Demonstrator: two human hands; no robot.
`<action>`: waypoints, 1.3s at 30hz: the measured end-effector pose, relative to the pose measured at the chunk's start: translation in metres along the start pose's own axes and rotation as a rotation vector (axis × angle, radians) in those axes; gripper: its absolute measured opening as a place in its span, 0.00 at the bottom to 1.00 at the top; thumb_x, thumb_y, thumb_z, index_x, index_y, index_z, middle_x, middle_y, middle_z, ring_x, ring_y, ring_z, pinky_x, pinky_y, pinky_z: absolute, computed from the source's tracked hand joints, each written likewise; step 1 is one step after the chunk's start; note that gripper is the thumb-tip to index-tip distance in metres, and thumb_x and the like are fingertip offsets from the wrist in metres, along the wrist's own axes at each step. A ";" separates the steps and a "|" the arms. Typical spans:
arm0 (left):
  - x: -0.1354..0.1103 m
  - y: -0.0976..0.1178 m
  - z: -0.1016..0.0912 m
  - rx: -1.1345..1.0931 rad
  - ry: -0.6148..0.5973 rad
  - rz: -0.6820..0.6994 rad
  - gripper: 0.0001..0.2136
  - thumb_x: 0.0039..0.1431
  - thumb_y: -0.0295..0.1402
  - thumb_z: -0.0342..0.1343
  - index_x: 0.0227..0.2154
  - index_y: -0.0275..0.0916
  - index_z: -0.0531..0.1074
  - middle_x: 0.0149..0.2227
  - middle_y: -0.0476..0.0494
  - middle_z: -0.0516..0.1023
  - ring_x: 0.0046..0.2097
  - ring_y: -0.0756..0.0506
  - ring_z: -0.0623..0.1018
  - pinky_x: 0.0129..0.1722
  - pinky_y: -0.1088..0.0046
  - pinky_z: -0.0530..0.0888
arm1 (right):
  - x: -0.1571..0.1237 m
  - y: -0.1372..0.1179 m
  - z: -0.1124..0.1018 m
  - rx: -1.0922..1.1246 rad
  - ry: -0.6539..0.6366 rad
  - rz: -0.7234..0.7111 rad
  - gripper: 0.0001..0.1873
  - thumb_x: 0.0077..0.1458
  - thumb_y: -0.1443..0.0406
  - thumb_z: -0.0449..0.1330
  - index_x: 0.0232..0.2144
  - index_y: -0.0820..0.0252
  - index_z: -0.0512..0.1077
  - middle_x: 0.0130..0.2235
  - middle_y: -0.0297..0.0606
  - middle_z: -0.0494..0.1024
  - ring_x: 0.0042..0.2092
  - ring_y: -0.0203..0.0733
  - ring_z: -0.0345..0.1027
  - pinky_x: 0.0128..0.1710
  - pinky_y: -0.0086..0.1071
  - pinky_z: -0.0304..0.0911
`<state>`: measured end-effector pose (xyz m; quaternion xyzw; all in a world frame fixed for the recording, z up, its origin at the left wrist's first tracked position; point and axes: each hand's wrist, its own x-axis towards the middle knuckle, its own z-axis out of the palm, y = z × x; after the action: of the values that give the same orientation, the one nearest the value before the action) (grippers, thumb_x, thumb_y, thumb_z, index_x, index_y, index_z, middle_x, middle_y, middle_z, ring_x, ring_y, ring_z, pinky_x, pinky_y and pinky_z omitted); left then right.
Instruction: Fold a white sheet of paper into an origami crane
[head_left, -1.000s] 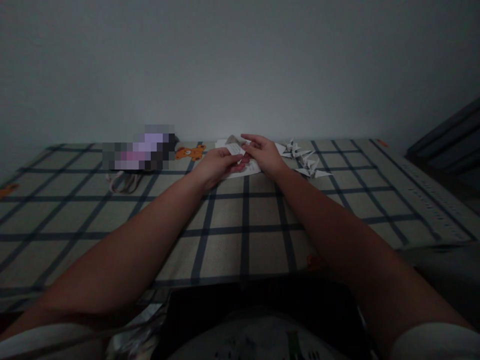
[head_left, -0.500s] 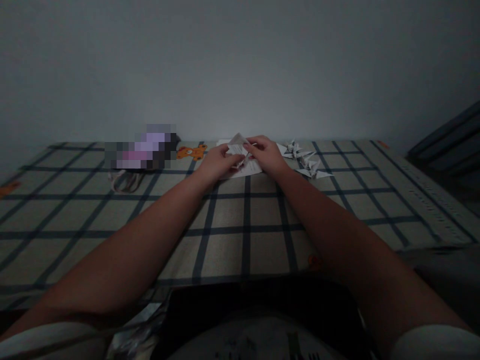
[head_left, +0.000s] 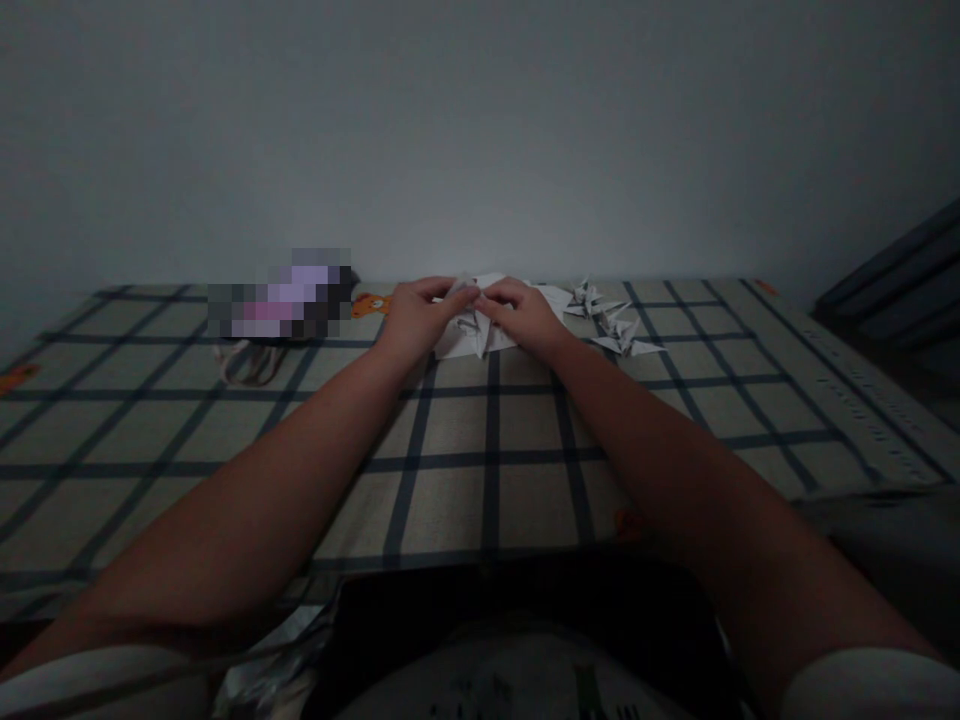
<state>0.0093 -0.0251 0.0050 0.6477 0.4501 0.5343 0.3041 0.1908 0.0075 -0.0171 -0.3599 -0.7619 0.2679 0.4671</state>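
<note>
Between my two hands is a piece of folded paper (head_left: 478, 335), its narrow point turned down toward me. My left hand (head_left: 421, 315) pinches its left side with thumb and fingers. From the right, my right hand (head_left: 526, 312) grips the same paper, the thumbs almost meeting at its middle. Flat white paper sheets (head_left: 456, 346) with print lie beneath the hands. Just right of my right hand sit several folded paper cranes (head_left: 622, 336) with pointed wings. The fingertips behind the paper are partly hidden.
A checked tablecloth (head_left: 450, 500) covers the table, which meets a plain wall (head_left: 480, 130) at the back. To the left lies a blurred-out purple item (head_left: 289, 300) with a pale cord loop (head_left: 251, 362). A dark slatted object (head_left: 900, 270) stands at the far right.
The folded paper has been turned, so its point now faces down toward me instead of up. My left hand has shifted slightly left; both thumbs have come closer together.
</note>
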 end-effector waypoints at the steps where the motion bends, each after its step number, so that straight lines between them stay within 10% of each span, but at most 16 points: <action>1: 0.000 -0.001 0.000 -0.006 0.005 -0.009 0.13 0.53 0.43 0.68 0.33 0.38 0.83 0.35 0.44 0.84 0.39 0.44 0.79 0.39 0.73 0.73 | 0.000 0.000 0.000 -0.008 0.006 -0.005 0.14 0.59 0.54 0.64 0.34 0.58 0.80 0.38 0.38 0.80 0.42 0.40 0.71 0.49 0.37 0.65; 19: 0.003 0.004 0.000 -0.204 -0.043 -0.171 0.13 0.43 0.41 0.72 0.28 0.37 0.82 0.29 0.46 0.81 0.30 0.50 0.74 0.31 0.74 0.70 | -0.002 0.002 -0.001 -0.067 -0.076 -0.066 0.13 0.62 0.59 0.61 0.31 0.60 0.79 0.36 0.39 0.79 0.41 0.40 0.72 0.47 0.37 0.64; 39: 0.003 0.001 -0.002 -0.081 0.045 -0.017 0.22 0.54 0.55 0.64 0.33 0.38 0.83 0.35 0.41 0.85 0.41 0.42 0.81 0.40 0.70 0.75 | -0.002 -0.001 0.003 -0.064 -0.081 -0.114 0.13 0.61 0.57 0.63 0.34 0.59 0.82 0.36 0.38 0.80 0.40 0.40 0.72 0.46 0.36 0.64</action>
<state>0.0075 -0.0227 0.0077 0.6188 0.4403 0.5640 0.3243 0.1885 0.0047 -0.0183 -0.3197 -0.8076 0.2309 0.4385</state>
